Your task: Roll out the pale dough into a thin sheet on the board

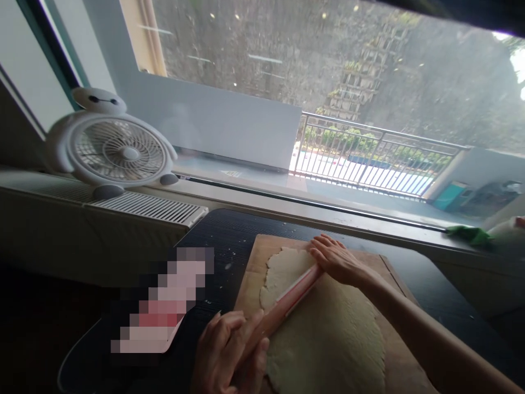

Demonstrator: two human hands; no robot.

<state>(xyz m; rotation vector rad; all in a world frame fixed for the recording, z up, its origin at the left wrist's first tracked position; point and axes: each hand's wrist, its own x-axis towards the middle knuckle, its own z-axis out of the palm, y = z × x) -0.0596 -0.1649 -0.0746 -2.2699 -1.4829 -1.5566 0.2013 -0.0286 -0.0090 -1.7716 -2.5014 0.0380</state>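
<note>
A rolling pin (292, 295) with a pale and reddish streak along it lies slantwise over a wide, thin sheet of dough (328, 331). My left hand (227, 350) is closed round its near end. Over the far end rests my right hand (336, 260), back upward, fingers together and partly hiding that tip. The dough has a ragged edge and covers much of a wooden board (252, 268), reaching close to its far edge.
The board lies on a dark table (221, 235) dotted with white specks. A blurred-out pinkish object (164, 306) is at the left. Beyond are a white fan (123, 150) on a radiator (164, 205), a window, and a green cloth (470, 235) at the right.
</note>
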